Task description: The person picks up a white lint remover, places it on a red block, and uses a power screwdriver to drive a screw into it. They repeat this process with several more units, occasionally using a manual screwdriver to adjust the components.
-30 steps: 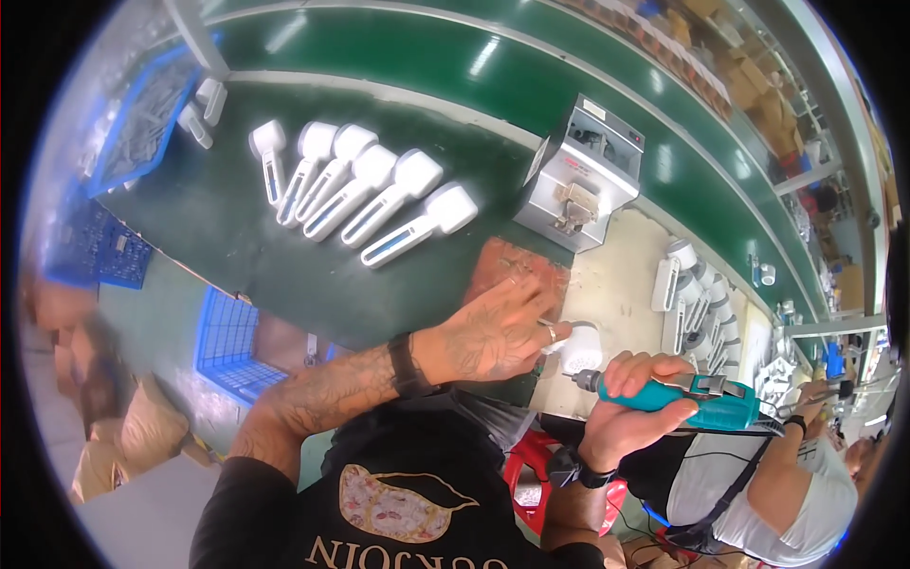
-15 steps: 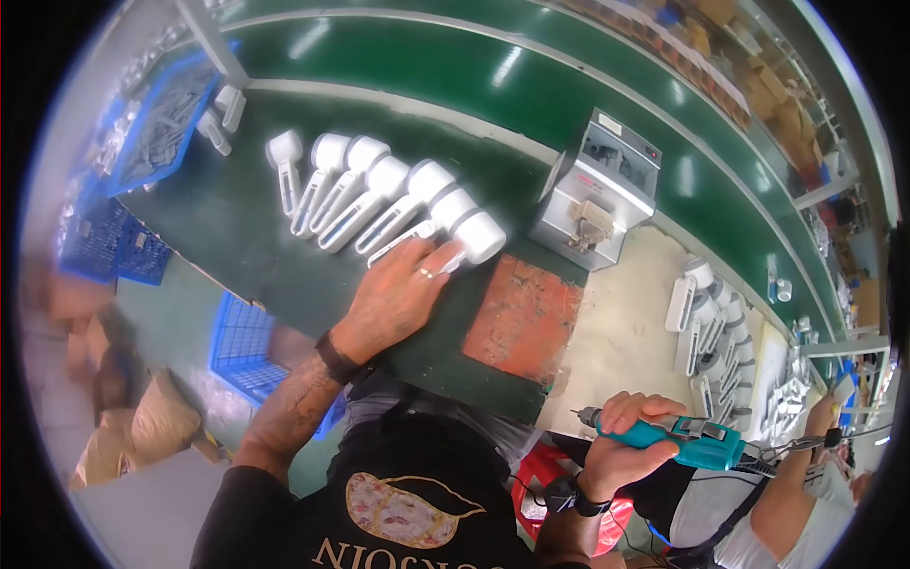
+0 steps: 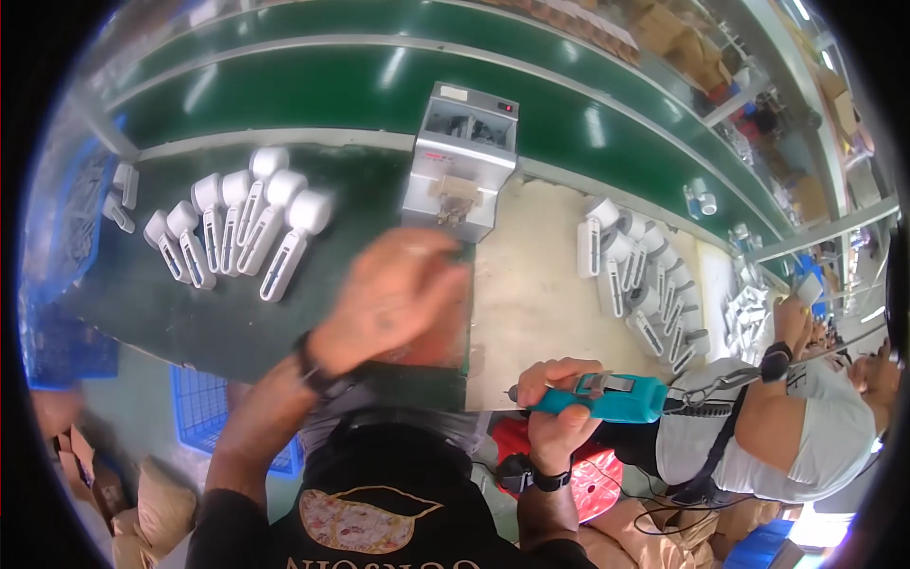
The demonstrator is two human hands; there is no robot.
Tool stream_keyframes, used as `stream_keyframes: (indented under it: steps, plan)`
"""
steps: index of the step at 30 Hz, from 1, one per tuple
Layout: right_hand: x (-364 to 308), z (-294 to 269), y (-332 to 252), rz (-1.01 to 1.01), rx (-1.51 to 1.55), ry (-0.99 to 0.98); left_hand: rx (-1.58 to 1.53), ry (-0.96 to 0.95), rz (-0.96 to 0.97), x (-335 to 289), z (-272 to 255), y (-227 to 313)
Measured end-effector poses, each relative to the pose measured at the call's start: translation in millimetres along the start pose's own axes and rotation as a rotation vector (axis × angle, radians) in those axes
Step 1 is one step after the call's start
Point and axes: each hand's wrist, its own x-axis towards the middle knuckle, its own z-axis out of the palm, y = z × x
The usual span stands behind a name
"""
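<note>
Green worktop (image 3: 218, 327) running beside conveyor belt. Right hand (image 3: 559, 403) gripping teal electric screwdriver (image 3: 607, 396) at near edge. Left hand (image 3: 393, 299) blurring over reddish mat, grip unclear. White parts (image 3: 242, 228) lying far left.

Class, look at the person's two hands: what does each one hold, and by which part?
The right hand grips a teal electric screwdriver around its front body, near the tip. The left hand is blurred over the mat; whether it holds anything cannot be told.
</note>
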Motion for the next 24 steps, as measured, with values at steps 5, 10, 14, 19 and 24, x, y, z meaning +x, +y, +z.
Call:
stream_keyframes:
  steps: [5,10,14,19,24]
  plan:
    - [-2,0,0,-0.043,-0.121,0.025,-0.339,-0.278,-0.098,82,156,10]
    - [-19,-5,-2,0.001,-0.137,0.023,-0.057,-0.227,-0.185,119,229,1]
    - [-26,-16,-3,0.005,-0.143,0.054,-0.077,-0.393,-0.291,131,242,-6]
    - [-7,-21,8,-0.045,-0.188,0.012,-0.049,-0.229,-0.146,111,224,-22]
    - [23,-42,45,-0.079,-0.263,0.161,-0.152,-0.222,-0.038,55,133,12]
